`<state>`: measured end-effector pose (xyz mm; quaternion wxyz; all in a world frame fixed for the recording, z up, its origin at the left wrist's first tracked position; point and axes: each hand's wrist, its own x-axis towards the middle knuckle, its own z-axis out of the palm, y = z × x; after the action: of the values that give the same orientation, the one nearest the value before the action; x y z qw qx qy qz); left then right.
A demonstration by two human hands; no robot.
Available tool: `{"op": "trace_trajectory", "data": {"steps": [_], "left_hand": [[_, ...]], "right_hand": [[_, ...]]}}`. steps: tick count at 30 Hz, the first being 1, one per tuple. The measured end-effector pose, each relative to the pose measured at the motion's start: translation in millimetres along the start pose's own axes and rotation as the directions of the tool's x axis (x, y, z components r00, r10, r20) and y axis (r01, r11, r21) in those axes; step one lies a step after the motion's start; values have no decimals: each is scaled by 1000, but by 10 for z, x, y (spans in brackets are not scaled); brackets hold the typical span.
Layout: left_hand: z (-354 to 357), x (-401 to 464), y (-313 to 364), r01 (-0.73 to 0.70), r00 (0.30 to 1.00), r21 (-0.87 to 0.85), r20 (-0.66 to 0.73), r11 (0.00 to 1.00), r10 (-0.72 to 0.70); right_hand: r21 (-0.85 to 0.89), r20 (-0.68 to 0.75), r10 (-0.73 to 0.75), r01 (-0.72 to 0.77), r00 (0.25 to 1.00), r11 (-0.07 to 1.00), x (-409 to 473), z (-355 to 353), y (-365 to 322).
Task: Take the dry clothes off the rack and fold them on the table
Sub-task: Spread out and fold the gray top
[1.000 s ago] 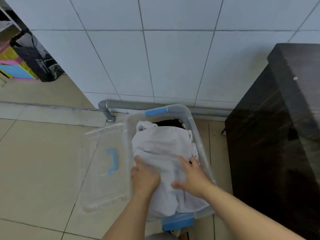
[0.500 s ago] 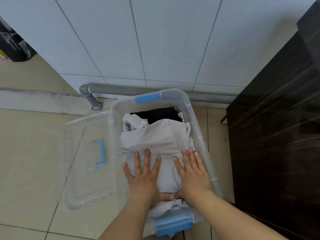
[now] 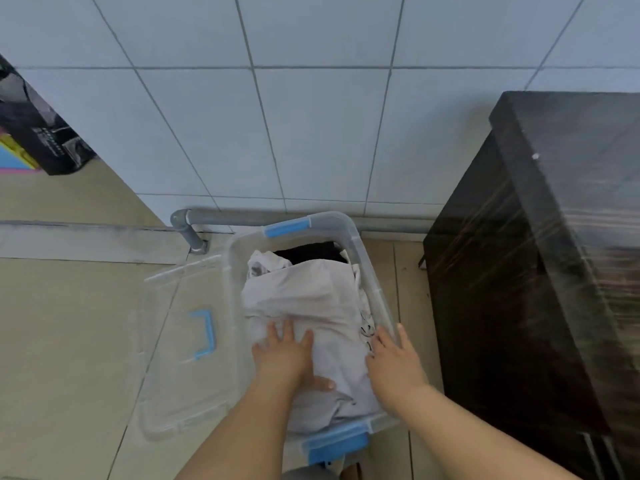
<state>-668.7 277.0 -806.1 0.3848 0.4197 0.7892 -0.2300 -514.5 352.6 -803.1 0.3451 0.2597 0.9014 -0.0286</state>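
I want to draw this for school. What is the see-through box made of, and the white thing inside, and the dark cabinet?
The box looks like clear plastic: you can see through its walls, and it has blue clips. The white garment looks like soft cloth, since it wrinkles under the left hand. The dark cabinet looks like glossy dark wood or wood-look laminate, with streaky grain; I cannot tell which.

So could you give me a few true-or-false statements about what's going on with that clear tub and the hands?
1. The clear plastic tub holds white clothes. True.
2. The tub's lid is snapped on. False: it lies on the floor, left of the tub.
3. The left hand rests flat on the white clothes. True.
4. The right hand is on the dark cabinet. False: it is at the tub's right edge.
5. A dark garment shows at the tub's far end. True.
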Motion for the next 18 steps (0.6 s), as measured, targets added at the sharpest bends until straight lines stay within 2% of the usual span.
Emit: {"op": "trace_trajectory", "data": {"steps": [2, 4, 6, 8, 11, 14, 18], "left_hand": [[-187, -213, 27, -7, 999, -19, -42, 1000, 7], [-400, -465, 93, -44, 994, -10, -97, 999, 42], [-645, -761, 211, -127, 980, -30, -159, 991, 120], [-875, -1120, 376, -234, 942, -50, -259, 971, 214], [-1237, -1669, 719, -397, 831, -47, -441, 917, 337], [-1540, -2220, 1169, -548, 707, 14, -527, 836, 472], [-1718, -2966, 1883, -676, 550, 154, -546, 721, 632]], "right_hand": [[44, 3, -5, 5, 1000, 999, -225, -169, 91], [133, 10, 62, -63, 998, 989, -447, -358, 165], [254, 3, 130, -126, 992, 959, -659, -573, 242], [386, -77, 166, -124, 983, 914, -936, -782, 342], [562, -280, 213, -20, 936, 827, -1501, -1131, 595], [655, -443, 305, 71, 843, 752, -2170, -1399, 949], [764, -419, 526, -25, 740, 645, -3096, -1353, 1418]]}}
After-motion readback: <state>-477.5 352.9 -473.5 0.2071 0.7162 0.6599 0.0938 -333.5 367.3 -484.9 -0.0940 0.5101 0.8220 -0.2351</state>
